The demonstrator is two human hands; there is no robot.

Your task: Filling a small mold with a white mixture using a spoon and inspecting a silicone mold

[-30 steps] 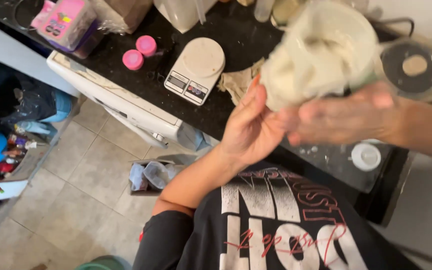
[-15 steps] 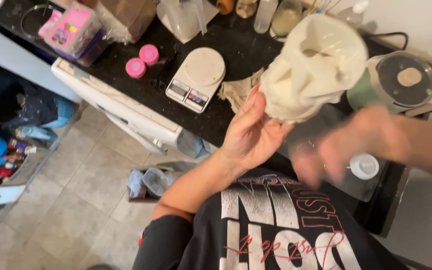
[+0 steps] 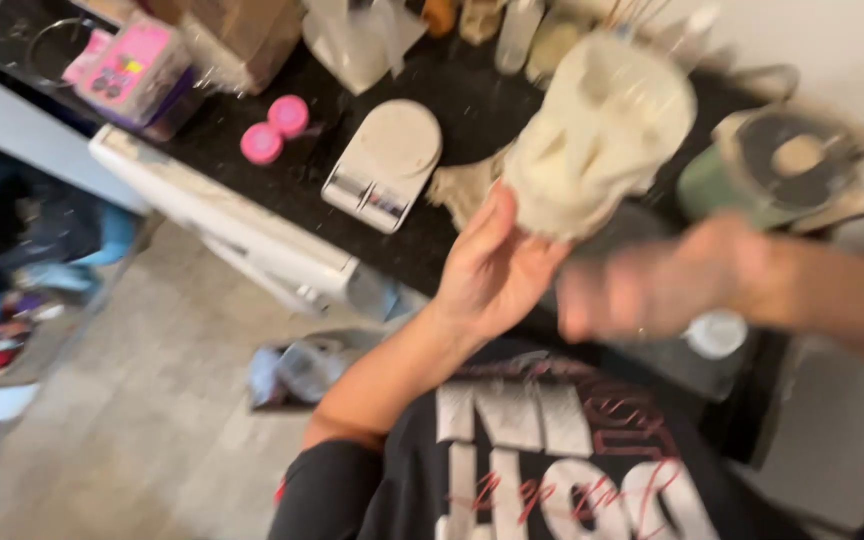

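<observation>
My left hand (image 3: 497, 265) holds up a pale, cream-coloured bag-like bundle (image 3: 597, 135), gripping its lower end from the left and below. The bundle stands above the dark counter (image 3: 472, 110). My right hand (image 3: 667, 285) is blurred, just right of and below the bundle, apart from it, fingers loosely curled; nothing shows in it.
On the counter lie a white kitchen scale (image 3: 384, 163), two pink lids (image 3: 274, 130), a pink box (image 3: 132, 70), a green appliance with a round lid (image 3: 767, 175) and a small white cap (image 3: 715, 333). Bottles stand at the back. Tiled floor lies at left.
My right hand has let go of the bundle's side and dropped away to the right. My left hand keeps holding the bundle up.
</observation>
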